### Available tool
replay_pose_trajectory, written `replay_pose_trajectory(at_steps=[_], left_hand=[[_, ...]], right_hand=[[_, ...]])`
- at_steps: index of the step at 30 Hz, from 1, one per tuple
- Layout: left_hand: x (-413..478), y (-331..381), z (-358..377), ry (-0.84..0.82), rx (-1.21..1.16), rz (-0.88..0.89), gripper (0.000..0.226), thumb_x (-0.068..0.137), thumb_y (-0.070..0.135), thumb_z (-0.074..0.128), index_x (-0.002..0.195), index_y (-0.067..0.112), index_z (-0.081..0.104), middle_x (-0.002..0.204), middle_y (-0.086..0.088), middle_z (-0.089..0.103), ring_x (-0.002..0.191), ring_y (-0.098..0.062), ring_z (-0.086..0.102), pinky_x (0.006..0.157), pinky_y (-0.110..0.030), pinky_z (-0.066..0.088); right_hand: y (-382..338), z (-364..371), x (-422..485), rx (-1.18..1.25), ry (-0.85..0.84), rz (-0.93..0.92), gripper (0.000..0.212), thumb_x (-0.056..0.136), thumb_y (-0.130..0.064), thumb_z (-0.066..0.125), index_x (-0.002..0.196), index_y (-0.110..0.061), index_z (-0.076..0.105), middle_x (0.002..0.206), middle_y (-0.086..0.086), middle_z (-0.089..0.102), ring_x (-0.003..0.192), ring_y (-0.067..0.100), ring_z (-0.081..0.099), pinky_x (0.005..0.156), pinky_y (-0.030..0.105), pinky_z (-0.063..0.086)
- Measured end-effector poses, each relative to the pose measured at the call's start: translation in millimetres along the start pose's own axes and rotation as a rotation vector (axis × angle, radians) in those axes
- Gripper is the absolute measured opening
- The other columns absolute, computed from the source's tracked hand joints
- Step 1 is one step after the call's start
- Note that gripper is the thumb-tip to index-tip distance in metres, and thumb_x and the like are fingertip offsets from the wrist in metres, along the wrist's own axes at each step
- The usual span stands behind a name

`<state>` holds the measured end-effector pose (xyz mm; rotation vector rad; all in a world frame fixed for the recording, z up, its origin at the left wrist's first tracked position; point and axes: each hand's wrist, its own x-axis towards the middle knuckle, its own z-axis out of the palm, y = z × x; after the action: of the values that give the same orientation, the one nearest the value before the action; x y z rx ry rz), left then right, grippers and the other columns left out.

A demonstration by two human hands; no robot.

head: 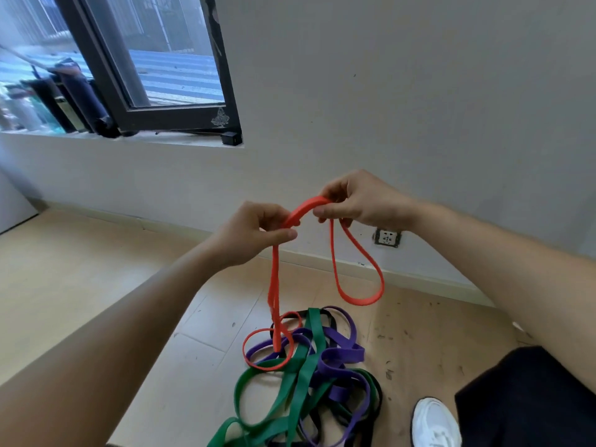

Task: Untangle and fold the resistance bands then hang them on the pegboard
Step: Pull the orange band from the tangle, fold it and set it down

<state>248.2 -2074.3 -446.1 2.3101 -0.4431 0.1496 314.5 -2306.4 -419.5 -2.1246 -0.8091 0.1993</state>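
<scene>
Orange band (335,253) is what you hold up in front of you, a narrow flat strip of bright orange-red rubber pinched at two spots. Your left hand (258,233) is closed around it with thumb and fingertips pressed together, and your right hand (354,201) grips it the same way, slightly higher and farther right. Between your hands the strip arches in a short hump, with its layers lying one on another there. From your right hand a free loop hangs down and curves round well above the floor. From your left hand two strands drop almost straight, close side by side, down into the pile below, where the same orange colour forms a round loop lying over the other bands.

That pile sits on the floor near you, in the middle of the view: a wide green band (306,372) runs through it in long flat folds, a purple band (342,353) coils around and under the green, and a black band (375,393) shows at the edges. All are crossed over one another. To the right of the pile is your white shoe (435,424), beside a dark trouser leg (532,398). The pale wooden floor (96,301) is scuffed on the right. On the far wall, a wall socket (387,237) sits low, and a dark-framed window (161,75) is at far left.
</scene>
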Motion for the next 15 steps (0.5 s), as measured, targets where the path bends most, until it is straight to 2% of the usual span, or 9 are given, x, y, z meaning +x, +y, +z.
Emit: replay_pose_trajectory(at_steps=[3,8,12,15], left_hand=[[-2.9,-10.2,5.4,-0.098,0.01,-0.031,0.011,0.092,0.018,0.071,0.103,0.016,0.073,0.093,0.001,0.074,0.09,-0.011,0.071,0.087,-0.031,0.058],[-5.1,-21.3,5.6,-0.12,0.006,-0.083,0.01,0.092,0.021,0.071,0.101,0.017,0.073,0.093,-0.003,0.073,0.09,-0.017,0.07,0.091,-0.041,0.059],[-7.3,-24.0,4.7,-0.13,-0.027,-0.12,0.011,0.092,0.02,0.07,0.103,0.016,0.07,0.096,-0.007,0.074,0.091,-0.021,0.072,0.085,-0.041,0.062],[-8.6,-25.6,3.4,-0.138,-0.066,-0.137,0.013,0.092,0.018,0.07,0.104,0.014,0.069,0.097,-0.008,0.075,0.093,-0.022,0.073,0.086,-0.039,0.062]], right_hand=[[5.6,-12.4,-4.3,0.079,0.0,0.006,0.017,0.091,-0.02,0.072,0.102,-0.008,0.075,0.085,0.001,0.075,0.076,0.01,0.071,0.066,0.023,0.056],[20.0,-34.2,-8.9,0.197,0.079,0.009,0.016,0.09,-0.013,0.072,0.103,-0.005,0.075,0.084,0.005,0.075,0.075,0.01,0.069,0.07,0.028,0.058],[30.8,-42.8,-11.8,0.262,0.147,0.011,0.012,0.09,-0.011,0.071,0.1,-0.007,0.075,0.086,0.008,0.075,0.078,0.018,0.069,0.074,0.032,0.058],[39.5,-45.6,-13.7,0.306,0.206,0.035,0.01,0.09,-0.011,0.071,0.098,-0.009,0.075,0.084,0.008,0.074,0.079,0.017,0.07,0.073,0.03,0.059]])
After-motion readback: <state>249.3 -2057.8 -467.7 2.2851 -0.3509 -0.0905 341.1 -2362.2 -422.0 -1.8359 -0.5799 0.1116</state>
